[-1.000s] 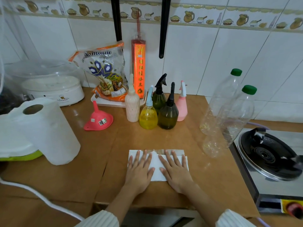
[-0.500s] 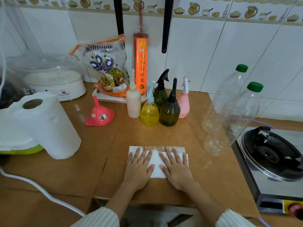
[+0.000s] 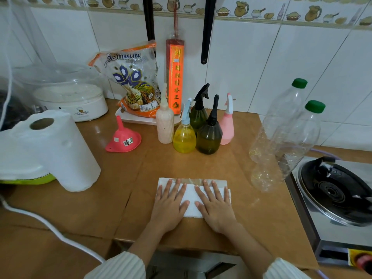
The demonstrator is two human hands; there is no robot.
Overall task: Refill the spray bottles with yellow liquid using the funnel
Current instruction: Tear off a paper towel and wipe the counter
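Hands, left hand (image 3: 168, 206) and right hand (image 3: 215, 207), lie flat with spread fingers on the white folded paper towel (image 3: 191, 204). Best reach next for the pink plastic funnel (image 3: 123, 137) behind the towel.

Four upright spray bottles (image 3: 201, 125), inverted pink funnel (image 3: 123, 138) just left.

Your left hand (image 3: 168, 206) flat, palm down, fingers straight and spread, your right hand (image 3: 216, 207) just beside it, likewise flat, thumbs nearly touching
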